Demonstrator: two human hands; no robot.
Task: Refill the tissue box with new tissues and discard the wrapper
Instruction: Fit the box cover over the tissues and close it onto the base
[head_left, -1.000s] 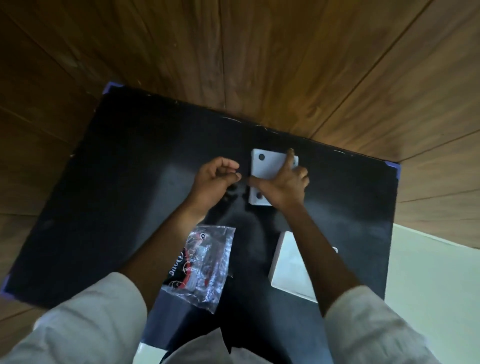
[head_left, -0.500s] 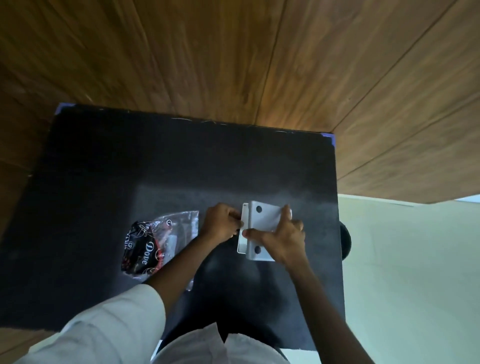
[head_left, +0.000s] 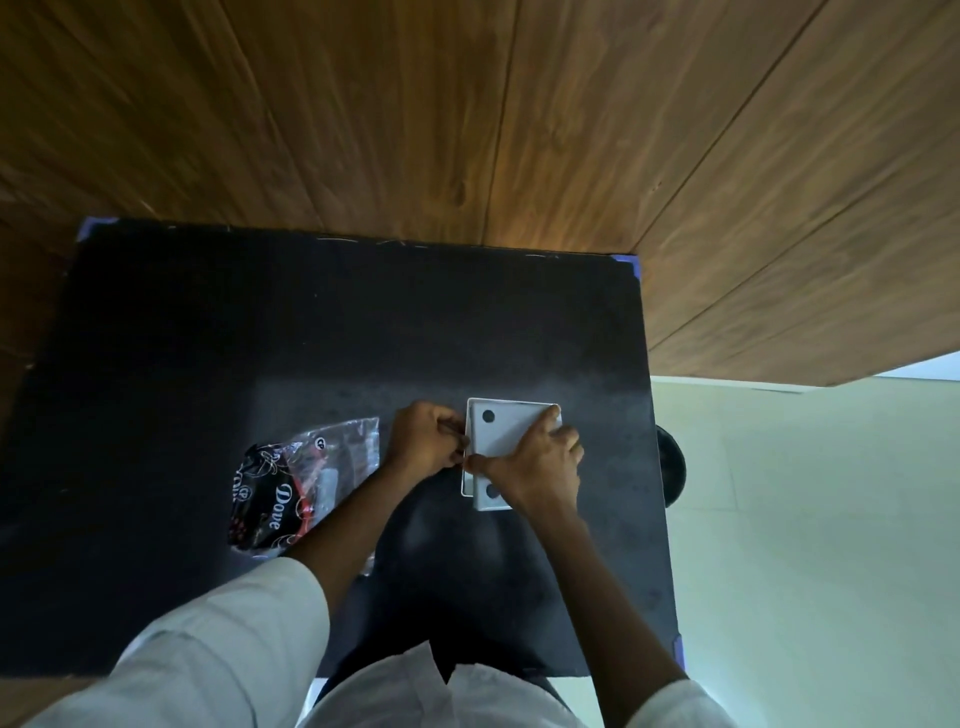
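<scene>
right hand (head_left: 535, 462) is lying flat across the white tissue box (head_left: 506, 431), palm down, fingers spread to its far right corner and thumb hooked on the left edge, looks like it is pinning the box to the black bench (head_left: 363, 322) so it is not sliding while the other hand works. the face showing has two dark round holes and no dispensing slot that i can see, so i am judging the box is sitting bottom-up, panel side exposed for closing or latching. left hand (head_left: 428, 441) is curled nearly closed, fingertips pinching at the box's left edge where a thin white lip is standing slightly off the body; cannot tell if it is holding that lip or just pressing on it. box is sitting right of centre on the bench, nearer the right edge. the wrapper (head_left: 296, 488), clear plastic with dark print, is lying crumpled and flat on the bench just left of the left wrist, apart from the box, parked within reach and not discarded yet. my read: refill is nearly done, seating the panel is the step in hand, binning the wrapper is remaining. risk: panel not seating square if the box is shifting under the palm.
</scene>
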